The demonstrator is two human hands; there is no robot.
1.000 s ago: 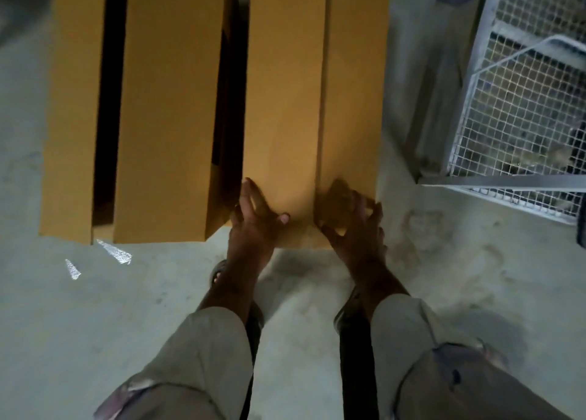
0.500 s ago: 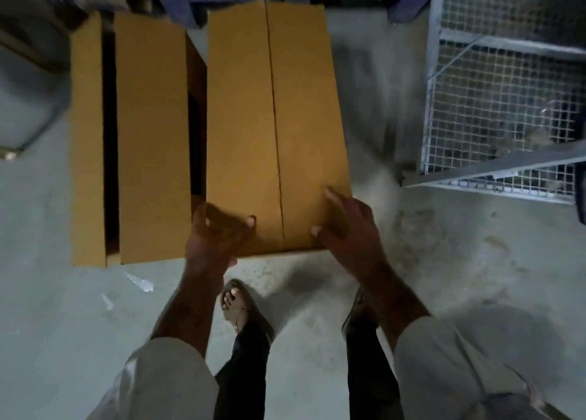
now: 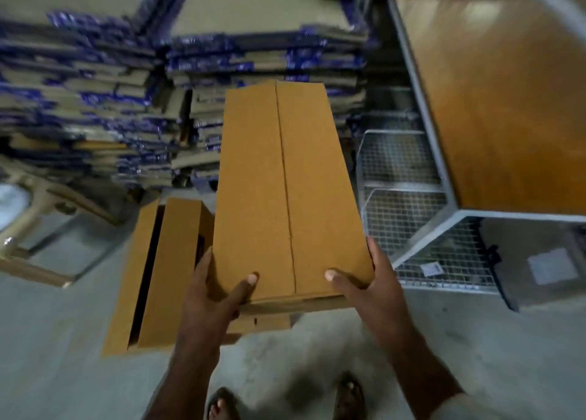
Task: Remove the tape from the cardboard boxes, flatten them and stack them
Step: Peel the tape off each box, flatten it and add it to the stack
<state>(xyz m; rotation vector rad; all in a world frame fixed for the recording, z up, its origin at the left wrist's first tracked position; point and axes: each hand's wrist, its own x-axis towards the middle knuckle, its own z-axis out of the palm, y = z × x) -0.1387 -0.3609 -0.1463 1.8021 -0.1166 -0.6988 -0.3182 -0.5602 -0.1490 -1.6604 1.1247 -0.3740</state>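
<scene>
Wooden frame (image 3: 35, 229): far left of the held box, on the concrete floor (image 3: 63, 372).
Flattened stacks (image 3: 104, 96): behind and left of the held box, piled cardboard with blue print, blurred.
Open box (image 3: 158, 280): on the floor just left of the held box, top flaps parted.
Left hand (image 3: 209, 302): grips the held box's near left corner, thumb on top.
Held box (image 3: 285, 194): raised off the floor, long, centre seam closed.
Right hand (image 3: 371, 289): grips its near right corner, thumb on top.
Wire cage (image 3: 412, 178): right of the held box.
</scene>
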